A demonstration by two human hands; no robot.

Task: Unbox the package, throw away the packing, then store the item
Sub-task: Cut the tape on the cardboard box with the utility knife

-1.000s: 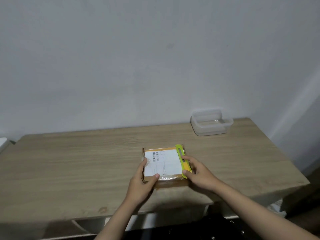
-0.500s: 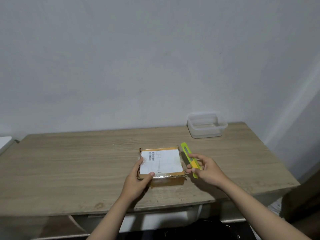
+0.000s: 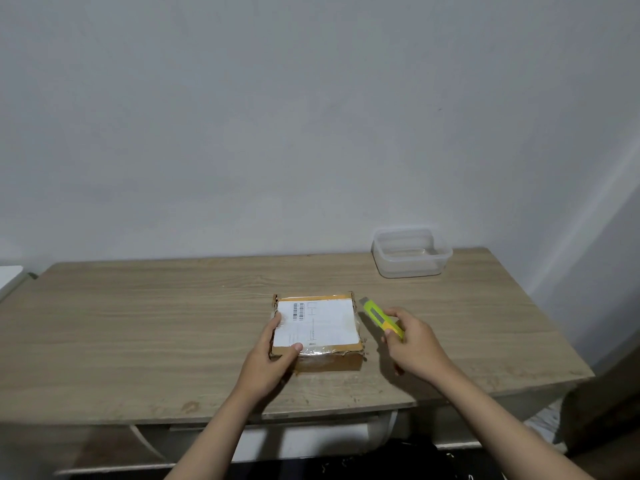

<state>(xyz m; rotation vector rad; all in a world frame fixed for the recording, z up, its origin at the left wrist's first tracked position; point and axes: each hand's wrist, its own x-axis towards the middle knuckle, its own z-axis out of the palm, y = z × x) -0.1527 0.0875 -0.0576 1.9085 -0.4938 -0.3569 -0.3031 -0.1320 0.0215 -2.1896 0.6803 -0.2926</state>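
Observation:
A small brown cardboard package [image 3: 322,327] with a white shipping label and clear tape lies flat in the middle of the wooden table [image 3: 138,323]. My left hand [image 3: 273,355] grips its near left corner, thumb on top. My right hand [image 3: 412,341] is closed around a yellow-green utility knife [image 3: 377,315], held just right of the package with its tip pointing away toward the far left. No blade shows clearly.
A clear plastic container [image 3: 412,254] without a lid stands at the table's back right, close to the wall. A white object [image 3: 8,277] shows at the far left edge. The table's front edge runs just below my wrists.
My right hand lifted the knife off the package's right edge and moved it to the right, clear of the box. My left hand kept its hold on the package.

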